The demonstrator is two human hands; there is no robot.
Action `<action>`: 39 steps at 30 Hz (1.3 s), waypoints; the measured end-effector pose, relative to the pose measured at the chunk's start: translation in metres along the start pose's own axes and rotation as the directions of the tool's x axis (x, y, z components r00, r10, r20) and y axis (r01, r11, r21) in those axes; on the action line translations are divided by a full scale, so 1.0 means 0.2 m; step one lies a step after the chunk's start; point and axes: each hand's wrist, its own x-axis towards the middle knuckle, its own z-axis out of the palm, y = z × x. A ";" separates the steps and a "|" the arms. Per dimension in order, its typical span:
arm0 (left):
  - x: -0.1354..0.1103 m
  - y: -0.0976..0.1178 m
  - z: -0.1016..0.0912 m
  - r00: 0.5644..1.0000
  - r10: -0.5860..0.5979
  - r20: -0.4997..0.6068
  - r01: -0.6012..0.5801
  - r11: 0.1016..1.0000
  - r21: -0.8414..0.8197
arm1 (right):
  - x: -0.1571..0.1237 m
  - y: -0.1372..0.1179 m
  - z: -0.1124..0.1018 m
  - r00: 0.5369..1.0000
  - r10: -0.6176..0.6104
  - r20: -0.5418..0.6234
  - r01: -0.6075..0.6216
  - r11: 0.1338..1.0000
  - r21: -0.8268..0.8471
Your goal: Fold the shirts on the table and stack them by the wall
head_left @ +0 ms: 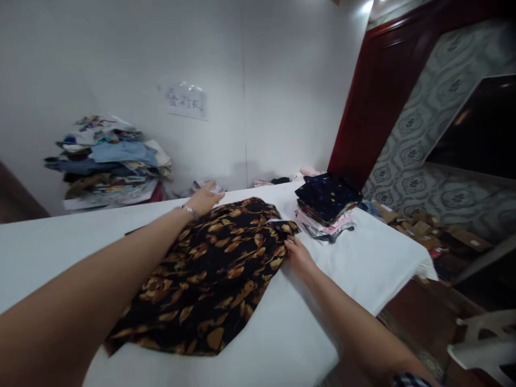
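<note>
A black garment [217, 258] with a brown and gold leaf print lies spread and rumpled on a white-covered table [290, 322]; its exact cut is hard to make out. Near its far left edge, my left hand [204, 200] reaches out with fingers stretched, a bracelet at the wrist. My right hand [300, 259] has its fingers closed on the cloth at the garment's right edge, where a narrow part sticks out. Just beyond that hand stands a stack of folded clothes [328, 199], a dark blue spotted piece on top.
A tall, uneven pile of clothes [116, 161] rises at the back left. More cloth [278, 180] lies along the wall behind the table. Cardboard boxes [421, 228] and a white plastic chair [487, 344] are off to the right. A paper sign [187, 101] hangs on the wall.
</note>
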 end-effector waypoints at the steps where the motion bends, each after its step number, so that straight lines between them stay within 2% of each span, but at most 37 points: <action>1: -0.10 -0.10 0.01 0.998 -0.026 0.053 0.026 1.000 0.005 | 0.00 0.04 -0.07 0.999 0.045 0.022 -0.044 0.999 -0.027; 3: -0.32 -0.26 -0.02 0.980 -0.048 0.191 0.052 0.998 -0.016 | -0.03 0.10 -0.18 0.997 0.078 0.026 -0.077 0.997 -0.025; 6: -0.67 -0.42 -0.13 0.964 -0.087 0.251 0.069 0.994 0.079 | -0.11 0.15 -0.21 0.996 0.087 0.011 -0.086 0.996 -0.035; 8: -0.88 -0.49 -0.21 0.965 -0.096 0.245 0.044 0.977 0.210 | -0.18 0.16 -0.18 0.990 0.118 0.077 -0.111 0.989 -0.098; 11: -1.12 -0.57 -0.29 0.987 -0.017 0.162 -0.042 0.935 0.352 | -0.31 0.19 -0.09 0.952 0.196 0.235 -0.150 0.968 -0.199; 13: -1.25 -0.61 -0.29 0.994 0.048 0.096 -0.084 0.908 0.410 | -0.37 0.21 -0.04 0.927 0.222 0.302 -0.146 0.956 -0.256; 15: -1.35 -0.62 -0.27 0.991 0.091 0.098 -0.126 0.877 0.463 | -0.41 0.25 0.01 0.912 0.231 0.339 -0.101 0.928 -0.358; 17: -1.41 -0.63 -0.24 0.980 0.096 0.176 -0.176 0.830 0.529 | -0.42 0.30 0.04 0.899 0.207 0.387 0.010 0.872 -0.489; 20: -1.42 -0.63 -0.21 0.959 0.069 0.276 -0.238 0.726 0.645 | -0.38 0.35 0.08 0.885 0.050 0.463 0.257 0.777 -0.574; 21: -1.40 -0.63 -0.20 0.956 0.061 0.288 -0.249 0.689 0.681 | -0.36 0.35 0.09 0.885 0.011 0.465 0.295 0.760 -0.579; 23: -1.37 -0.60 -0.20 0.956 0.051 0.289 -0.256 0.631 0.732 | -0.33 0.34 0.08 0.904 -0.015 0.426 0.289 0.755 -0.588; 25: -1.37 -0.54 -0.19 0.961 0.049 0.271 -0.244 0.608 0.755 | -0.32 0.30 0.06 0.925 -0.048 0.378 0.286 0.742 -0.606; 26: -1.38 -0.50 -0.19 0.965 0.060 0.254 -0.237 0.610 0.756 | -0.34 0.28 0.04 0.922 -0.084 0.378 0.323 0.706 -0.630; 27: -1.39 -0.45 -0.19 0.968 0.082 0.236 -0.236 0.615 0.752 | -0.37 0.26 0.02 0.909 -0.127 0.397 0.380 0.643 -0.664; 29: -1.44 -0.35 -0.17 0.962 0.158 0.222 -0.272 0.622 0.734 | -0.46 0.24 -0.02 0.852 -0.186 0.490 0.517 0.455 -0.726; 31: -1.49 -0.27 -0.14 0.933 0.258 0.252 -0.360 0.621 0.696 | -0.57 0.25 -0.03 0.773 -0.216 0.597 0.634 0.261 -0.727; 33: -1.54 -0.23 -0.08 0.893 0.342 0.291 -0.448 0.623 0.641 | -0.66 0.30 -0.02 0.688 -0.246 0.682 0.722 0.146 -0.676; 34: -1.57 -0.22 -0.04 0.881 0.366 0.301 -0.473 0.637 0.609 | -0.70 0.33 0.00 0.656 -0.258 0.709 0.750 0.124 -0.649; 36: -1.61 -0.22 0.04 0.881 0.363 0.303 -0.472 0.706 0.528 | -0.74 0.39 0.02 0.628 -0.266 0.731 0.776 0.152 -0.612; 39: -1.64 -0.24 0.14 0.892 0.311 0.327 -0.420 0.839 0.347 | -0.73 0.43 0.04 0.653 -0.225 0.723 0.753 0.296 -0.588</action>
